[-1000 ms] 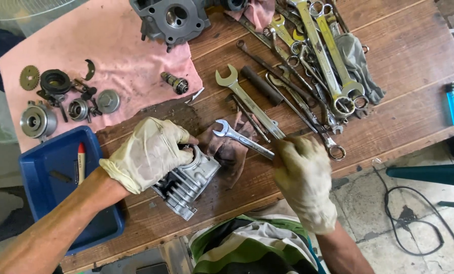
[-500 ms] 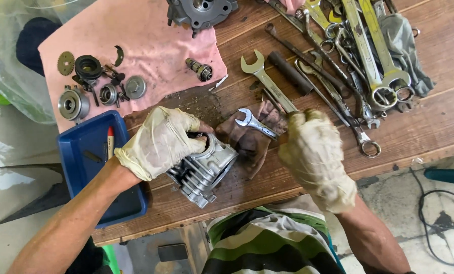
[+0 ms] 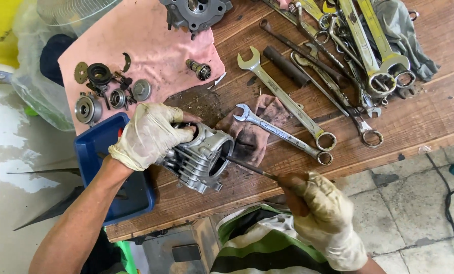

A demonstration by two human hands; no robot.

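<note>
My left hand (image 3: 148, 134), in a dirty pale glove, grips a finned metal engine cylinder (image 3: 201, 160) lying on its side at the near edge of a wooden bench (image 3: 429, 116). My right hand (image 3: 320, 213), also gloved, holds a thin dark rod-like tool (image 3: 249, 167) whose tip reaches into the cylinder's open bore. A grimy pink rag (image 3: 260, 129) lies just behind the cylinder, with a small silver combination wrench (image 3: 282, 134) resting across it.
Several long wrenches (image 3: 358, 50) are piled at the bench's far right. A pink cloth (image 3: 146, 56) at the far left carries small gears and bearings (image 3: 102, 91) and an engine casting (image 3: 196, 11). A blue tray (image 3: 102, 167) hangs at the left edge.
My right hand has pulled back off the bench toward me, and the thin tool now points into the cylinder bore. The cylinder has turned so its bore faces right.
</note>
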